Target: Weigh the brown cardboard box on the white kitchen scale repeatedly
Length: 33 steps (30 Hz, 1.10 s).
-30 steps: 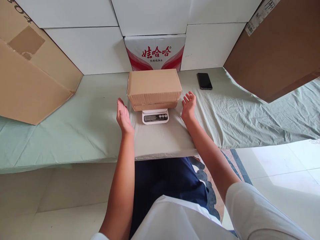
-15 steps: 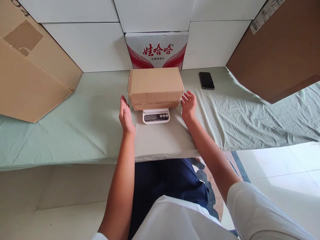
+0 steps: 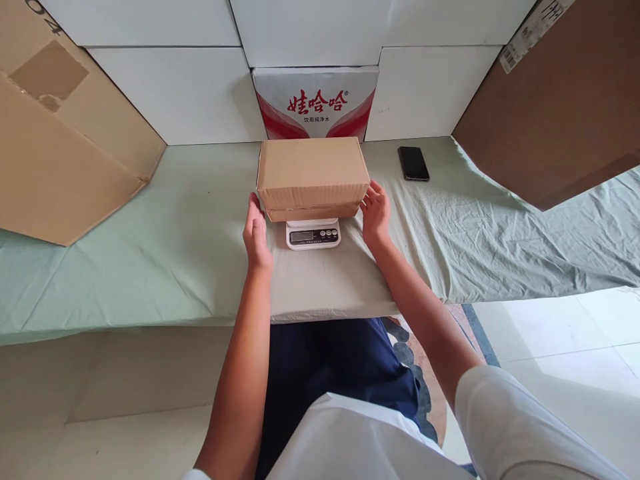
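the left hand (image 3: 257,233) and right hand (image 3: 377,215) flank the box (image 3: 313,163), one at each end; i cannot tell whether they press on it. it looks stiff, its weight unclear, probably best held by both ends. plain brown cardboard, closed, it sits on a small white scale (image 3: 313,244).

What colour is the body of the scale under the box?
White; the scale shows best in the head view.

The box (image 3: 313,167) is matt cardboard; the scale (image 3: 313,236), smooth plastic. The cloth (image 3: 200,257) is matt and creased, the phone (image 3: 413,163) glossy.
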Motion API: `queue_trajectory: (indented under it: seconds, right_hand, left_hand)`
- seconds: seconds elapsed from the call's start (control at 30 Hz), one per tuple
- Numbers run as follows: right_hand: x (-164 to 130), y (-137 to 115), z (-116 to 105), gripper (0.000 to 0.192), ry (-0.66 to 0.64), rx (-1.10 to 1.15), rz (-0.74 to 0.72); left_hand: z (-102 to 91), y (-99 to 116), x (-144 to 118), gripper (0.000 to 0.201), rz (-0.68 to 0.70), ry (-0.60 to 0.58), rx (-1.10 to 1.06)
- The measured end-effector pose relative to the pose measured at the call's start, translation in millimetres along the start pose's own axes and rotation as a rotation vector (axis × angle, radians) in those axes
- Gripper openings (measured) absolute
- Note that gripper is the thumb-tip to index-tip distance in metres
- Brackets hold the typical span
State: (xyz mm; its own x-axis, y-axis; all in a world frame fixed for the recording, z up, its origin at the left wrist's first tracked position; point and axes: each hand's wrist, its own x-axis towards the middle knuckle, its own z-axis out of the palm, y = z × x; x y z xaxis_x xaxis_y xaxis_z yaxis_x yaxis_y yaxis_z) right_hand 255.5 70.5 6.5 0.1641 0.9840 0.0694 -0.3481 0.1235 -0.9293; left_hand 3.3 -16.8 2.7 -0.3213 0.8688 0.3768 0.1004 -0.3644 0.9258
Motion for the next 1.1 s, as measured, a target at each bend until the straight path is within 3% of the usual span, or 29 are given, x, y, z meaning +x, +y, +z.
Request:
queue_trajectory:
  seconds: [0.13,0.27,0.5,0.6,0.7,0.87,0.97,1.1]
  right_hand:
    - [-16,-4,10,0.061,-0.120,-0.078,-0.136]
    - [-31,-10,21,0.055,-0.195,-0.124,-0.225]
    - [-31,-15,26,0.058,-0.217,-0.139,-0.246]
    - [-13,-20,30,0.059,-0.234,-0.138,-0.280]
    - [18,-25,43,0.062,-0.219,-0.154,-0.327]
    - [78,-9,67,0.070,-0.157,-0.147,-0.356]
    - [101,12,71,0.075,-0.119,-0.123,-0.333]
    - [109,32,65,0.070,-0.135,-0.152,-0.302]
  left_hand:
    - [-0.4,-3,-5,0.097,-0.045,-0.003,-0.077]
    - [-0.4,-8,-6,0.096,-0.064,-0.027,-0.049]
    - [0.7,-14,-7,0.091,-0.068,-0.113,-0.005]
    - [2.2,-10,17,0.093,-0.077,-0.127,0.019]
    - [7.7,-11,63,0.092,-0.037,-0.153,0.015]
    - [26.8,-37,136,0.092,-0.051,-0.106,-0.019]
    - [34.5,-57,150,0.089,-0.103,-0.111,-0.036]
    - [34.3,-79,146,0.084,-0.137,-0.101,-0.049]
